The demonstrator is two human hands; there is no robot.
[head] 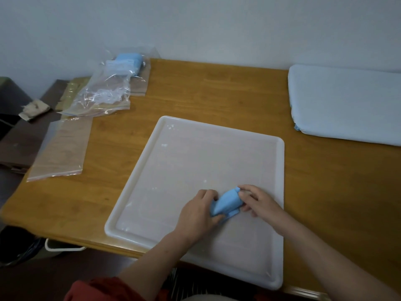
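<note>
Clay (227, 202) in left grip (197, 210), right grip (260, 200)

a pale, bare wall (217, 25) stands behind a wooden table (217, 90); dark furniture (19, 135) sits just beside it.

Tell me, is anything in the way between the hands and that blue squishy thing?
No, nothing visible is. The left hand and the right hand both grip the blue lump, one at each end, over the white tray.

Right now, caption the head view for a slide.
Left hand and right hand grip a blue piece over a tray on a table.
</note>
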